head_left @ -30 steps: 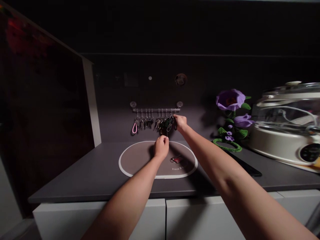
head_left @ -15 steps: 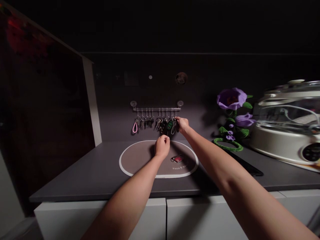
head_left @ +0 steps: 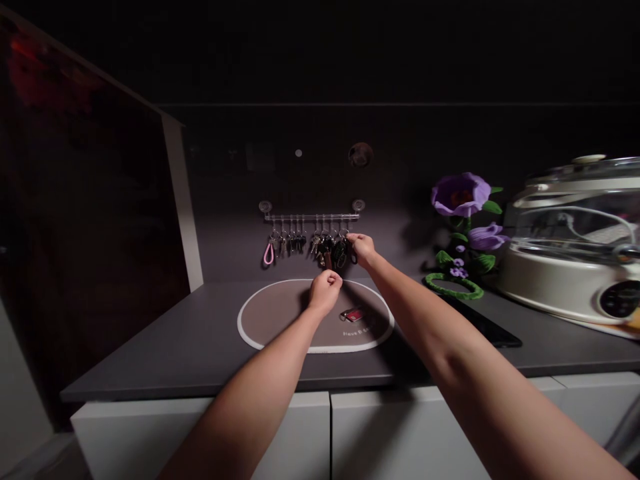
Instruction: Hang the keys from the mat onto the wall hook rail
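Note:
A metal key rail (head_left: 311, 217) on suction cups holds several bunches of keys, and a pink loop fob (head_left: 269, 254) hangs at its left end. My right hand (head_left: 361, 248) is at the rail's right end, its fingers pinched on the ring of a dark car key fob (head_left: 341, 254). Just below the bunches, my left hand (head_left: 325, 292) is closed, and a brown strap (head_left: 328, 261) runs down into its fingers. The hand partly hides the strap's lower end.
Below the hands lies an oval grey mat (head_left: 315, 315) with a small red-and-silver object (head_left: 353, 315) on it. To the right stand purple artificial flowers (head_left: 461, 195), a dark flat slab (head_left: 487, 327) and a white glass-lidded cooker (head_left: 570, 247). The counter's front edge runs above white cabinets.
The green-lit fob has turned away and looks darker, and the brown strap now shows below the keys. Both hands have stayed nearly in place at the bunches.

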Tool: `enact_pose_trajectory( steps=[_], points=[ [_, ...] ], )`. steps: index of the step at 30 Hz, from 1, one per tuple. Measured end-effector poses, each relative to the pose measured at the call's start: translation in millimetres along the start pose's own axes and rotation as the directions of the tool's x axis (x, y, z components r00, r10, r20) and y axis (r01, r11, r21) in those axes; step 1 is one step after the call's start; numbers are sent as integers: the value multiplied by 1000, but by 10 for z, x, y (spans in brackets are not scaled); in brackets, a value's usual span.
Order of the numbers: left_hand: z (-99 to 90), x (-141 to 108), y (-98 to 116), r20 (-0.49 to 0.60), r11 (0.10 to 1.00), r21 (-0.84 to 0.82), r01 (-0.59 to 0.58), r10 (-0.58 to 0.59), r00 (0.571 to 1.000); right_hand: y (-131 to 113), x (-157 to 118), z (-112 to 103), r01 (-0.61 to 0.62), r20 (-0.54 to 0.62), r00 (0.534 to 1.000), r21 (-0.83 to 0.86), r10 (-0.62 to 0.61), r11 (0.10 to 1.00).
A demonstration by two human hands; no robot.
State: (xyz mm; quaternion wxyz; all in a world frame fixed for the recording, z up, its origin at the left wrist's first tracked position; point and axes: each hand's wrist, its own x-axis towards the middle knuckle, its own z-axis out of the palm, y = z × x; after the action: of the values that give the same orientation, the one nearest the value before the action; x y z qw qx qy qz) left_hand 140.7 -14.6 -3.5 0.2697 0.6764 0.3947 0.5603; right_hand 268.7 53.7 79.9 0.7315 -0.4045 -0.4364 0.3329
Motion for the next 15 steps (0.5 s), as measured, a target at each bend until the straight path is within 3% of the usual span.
enact_pose_trajectory(
  steps=[5, 10, 15],
  points=[
    [3, -14, 26, 92, 992, -117, 40, -29, 995, -11, -41, -55, 22, 46, 999, -98, -18, 995],
    [-25, -50, 98, 220, 976, -194, 98, -54, 974, -58, -191, -130, 24, -15, 1000, -157, -27, 987],
    [-69, -106, 165, 332, 973, -197, 123, -52, 942, -59, -414, -309, 64, 135, 990, -217, -35, 974]
  ],
)
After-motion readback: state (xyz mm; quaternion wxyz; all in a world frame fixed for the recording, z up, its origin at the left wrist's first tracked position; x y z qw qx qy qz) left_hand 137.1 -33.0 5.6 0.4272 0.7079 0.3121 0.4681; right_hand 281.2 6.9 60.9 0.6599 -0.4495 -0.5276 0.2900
